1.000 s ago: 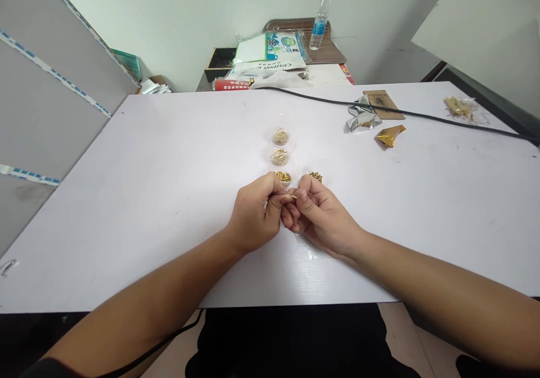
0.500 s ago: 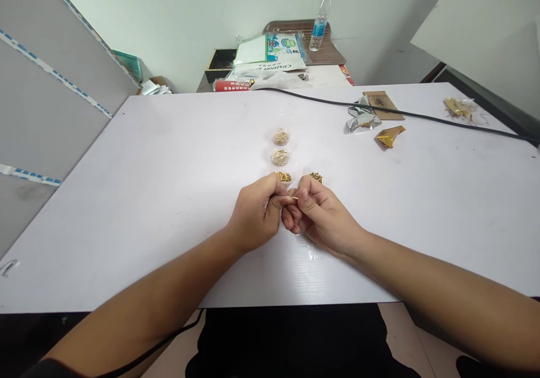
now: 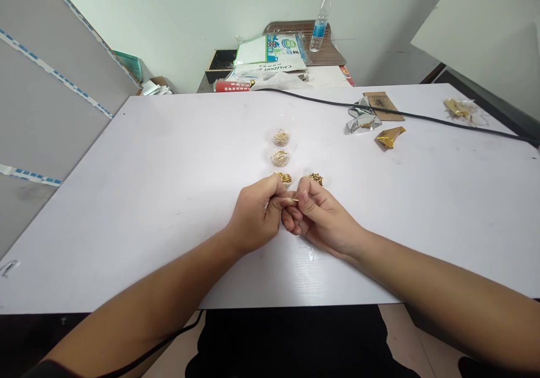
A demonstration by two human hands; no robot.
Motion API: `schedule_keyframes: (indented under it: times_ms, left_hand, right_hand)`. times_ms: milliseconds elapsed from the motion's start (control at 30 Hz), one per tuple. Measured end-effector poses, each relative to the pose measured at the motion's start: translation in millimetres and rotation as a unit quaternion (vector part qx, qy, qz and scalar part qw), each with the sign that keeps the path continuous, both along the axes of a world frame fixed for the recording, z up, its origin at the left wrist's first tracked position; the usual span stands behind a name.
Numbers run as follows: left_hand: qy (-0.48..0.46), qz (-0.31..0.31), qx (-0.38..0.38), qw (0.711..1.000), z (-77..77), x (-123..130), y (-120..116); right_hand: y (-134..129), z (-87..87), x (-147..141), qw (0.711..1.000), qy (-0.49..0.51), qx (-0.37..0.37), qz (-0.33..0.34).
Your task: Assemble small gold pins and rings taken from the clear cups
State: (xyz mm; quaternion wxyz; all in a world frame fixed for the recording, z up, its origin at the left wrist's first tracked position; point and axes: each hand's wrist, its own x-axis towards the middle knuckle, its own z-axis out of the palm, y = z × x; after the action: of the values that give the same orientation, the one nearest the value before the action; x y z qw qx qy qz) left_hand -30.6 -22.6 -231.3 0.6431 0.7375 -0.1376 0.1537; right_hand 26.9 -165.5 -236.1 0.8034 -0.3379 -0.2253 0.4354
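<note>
Between the fingertips of both hands runs a thin gold-coloured piece (image 3: 295,199), too small to name. My left hand (image 3: 259,212) pinches its left end between thumb and forefinger. At its right end my right hand (image 3: 318,209) pinches it too, with the other fingers curled below. Just beyond the fingers lie two heaps of small gold pieces, a left heap (image 3: 285,179) and a right heap (image 3: 315,179), partly hidden by the hands. Farther back sit two clear containers of thin gold-coloured pieces, a nearer container (image 3: 280,158) and a farther container (image 3: 280,137).
A black cable (image 3: 329,102) crosses the back of the white table (image 3: 147,198). Near it lie silver wrappers (image 3: 363,124), a gold wrapper (image 3: 390,137) and a brown packet (image 3: 385,107). A water bottle (image 3: 320,23) stands behind the table. A small plastic bag (image 3: 462,109) rests at the far right.
Both hands stay in nearly the same place, still pinching the thin gold piece, which now looks slightly straighter and lower between the fingertips.
</note>
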Motion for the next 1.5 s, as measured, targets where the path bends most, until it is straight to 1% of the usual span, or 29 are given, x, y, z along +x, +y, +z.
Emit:
schedule_keyframes:
  times_ms: [167,367,767,1000,1300,1500]
  left_hand:
    - [0.01,0.005,-0.012,1.0,1.1,0.1,-0.8]
    - [-0.002,0.013,0.016,1.0,0.8,-0.7,0.3]
    - [0.025,0.003,-0.015,1.0,2.8,-1.3,-1.2]
    - [0.01,0.008,0.003,1.0,2.5,-1.1,-0.5]
    - [0.017,0.025,0.017,0.999,-0.4,-1.6,-1.1]
    - [0.017,0.045,0.019,0.999,-1.3,-1.6,-2.2]
  right_hand:
    - [0.9,-0.3,-1.8,1.0,0.025,0.008,0.0]
    - [0.9,-1.8,-3.6,1.0,0.023,0.009,-0.004]
    - [1.1,-0.2,-3.8,1.0,0.02,-0.006,-0.008]
    - [0.8,-1.7,-4.4,1.0,0.019,-0.006,-0.007]
    - [1.0,-2.7,-4.8,0.999,0.027,-0.024,-0.014]
    - [2.2,-3.3,-4.6,0.999,0.044,-0.006,-0.007]
